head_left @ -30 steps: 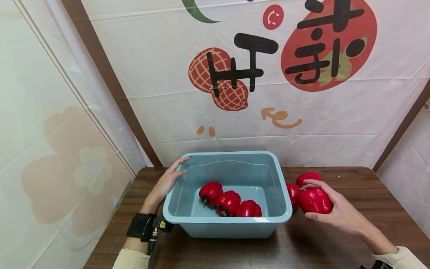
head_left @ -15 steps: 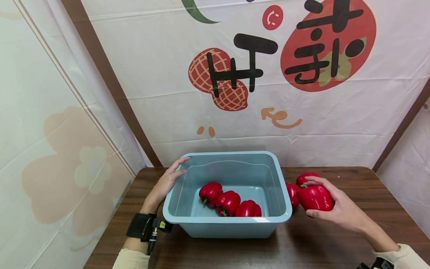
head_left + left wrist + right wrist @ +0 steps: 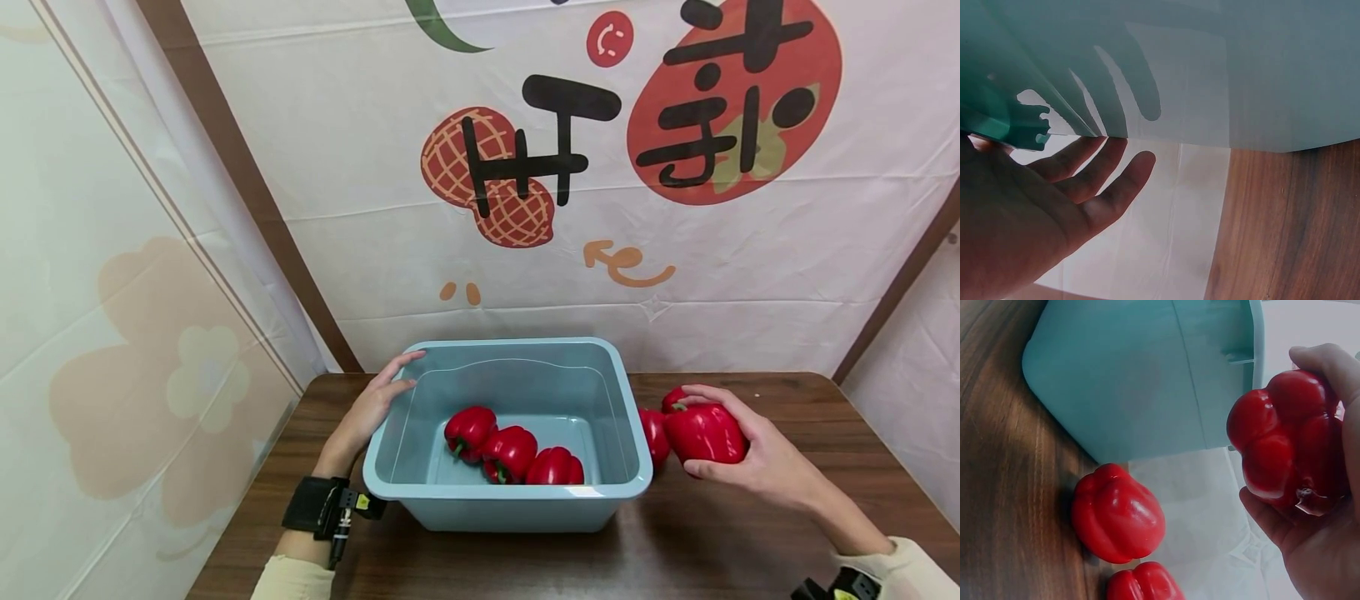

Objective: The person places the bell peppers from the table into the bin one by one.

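A light-blue plastic basin (image 3: 517, 510) stands upright on the table with several red bell peppers (image 3: 509, 452) in its bottom. My left hand (image 3: 372, 408) holds its left rim; in the left wrist view, fingers of that hand (image 3: 1079, 206) lie against the outer wall while the thumb is mostly hidden by the rim. To the basin's right, my right hand (image 3: 757, 462) grips another red bell pepper (image 3: 705, 433), held above the table. The right wrist view shows this pepper's lobed end (image 3: 1279, 437) between thumb and fingers, apart from the basin.
A red pepper (image 3: 654, 435) sits on the dark wooden table (image 3: 802, 425) close to the basin's right side. Another pepper (image 3: 672, 398) behind is partly covered by the right hand. A printed white curtain (image 3: 360, 250) hangs beyond the table's back edge.
My right hand has lifted its pepper slightly, now covering more of the pepper behind. The left hand and the basin have stayed in place.
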A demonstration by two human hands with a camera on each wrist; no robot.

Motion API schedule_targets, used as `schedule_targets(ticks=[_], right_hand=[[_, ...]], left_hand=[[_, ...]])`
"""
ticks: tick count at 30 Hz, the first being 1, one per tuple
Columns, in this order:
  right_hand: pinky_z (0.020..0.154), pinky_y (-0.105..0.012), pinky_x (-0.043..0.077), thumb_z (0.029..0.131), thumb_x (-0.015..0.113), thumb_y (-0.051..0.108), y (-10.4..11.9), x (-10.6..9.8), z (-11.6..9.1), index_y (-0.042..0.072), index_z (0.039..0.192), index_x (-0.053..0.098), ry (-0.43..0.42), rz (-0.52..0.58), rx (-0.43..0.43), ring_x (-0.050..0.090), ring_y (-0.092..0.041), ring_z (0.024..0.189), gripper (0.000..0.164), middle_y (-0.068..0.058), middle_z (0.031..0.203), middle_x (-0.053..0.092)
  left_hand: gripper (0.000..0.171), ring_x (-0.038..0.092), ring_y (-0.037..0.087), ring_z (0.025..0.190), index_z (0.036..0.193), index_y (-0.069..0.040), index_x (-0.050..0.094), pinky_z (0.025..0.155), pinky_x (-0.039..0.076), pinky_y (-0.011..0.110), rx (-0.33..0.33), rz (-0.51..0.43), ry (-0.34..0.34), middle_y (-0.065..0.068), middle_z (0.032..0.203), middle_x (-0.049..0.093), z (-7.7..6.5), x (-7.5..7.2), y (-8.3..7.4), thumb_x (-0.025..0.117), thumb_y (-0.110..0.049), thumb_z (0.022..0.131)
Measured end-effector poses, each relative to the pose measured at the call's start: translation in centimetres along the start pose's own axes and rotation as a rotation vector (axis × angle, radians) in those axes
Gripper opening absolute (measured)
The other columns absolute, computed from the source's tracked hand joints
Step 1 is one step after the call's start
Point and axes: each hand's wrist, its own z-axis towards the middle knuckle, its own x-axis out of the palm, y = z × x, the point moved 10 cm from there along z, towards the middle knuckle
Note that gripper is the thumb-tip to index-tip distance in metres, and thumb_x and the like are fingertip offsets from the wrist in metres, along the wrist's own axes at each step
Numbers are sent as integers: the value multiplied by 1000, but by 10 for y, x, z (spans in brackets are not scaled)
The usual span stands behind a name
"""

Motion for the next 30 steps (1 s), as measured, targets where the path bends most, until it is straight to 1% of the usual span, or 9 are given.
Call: schedule_targets(ticks=[8, 13, 21, 30], right_hand=[[69, -31, 58, 72, 86, 7, 6, -1, 3, 16, 146, 42, -10, 2, -19, 53, -8, 108, 87, 7, 131, 52], [69, -31, 58, 72, 85, 7, 9, -2, 4, 19, 145, 43, -10, 11, -18, 54, -9, 107, 85, 7, 131, 52], [69, -31, 58, 70, 86, 5, 12, -5, 8, 19, 145, 42, -19, 12, -32, 54, -9, 108, 88, 5, 131, 53], [69, -31, 58, 67, 88, 6, 19, -11, 10, 18, 146, 42, -22, 15, -23, 53, -9, 108, 91, 6, 130, 53]], left_hand=[[46, 46, 49, 123, 151, -26, 37, 85, 53, 58, 2, -19, 6, 13, 155, 27, 0, 0, 0, 39, -24, 105], [46, 47, 48, 122, 151, -27, 37, 85, 53, 58, -1, -14, 7, 13, 155, 27, 0, 0, 0, 38, -24, 105], [46, 48, 47, 121, 151, -29, 37, 84, 54, 57, -3, -6, 6, 13, 155, 28, -1, 0, 1, 38, -25, 105], [46, 47, 48, 121, 151, -29, 37, 84, 54, 57, -4, -10, 7, 13, 155, 28, -1, 0, 0, 39, -24, 105]])
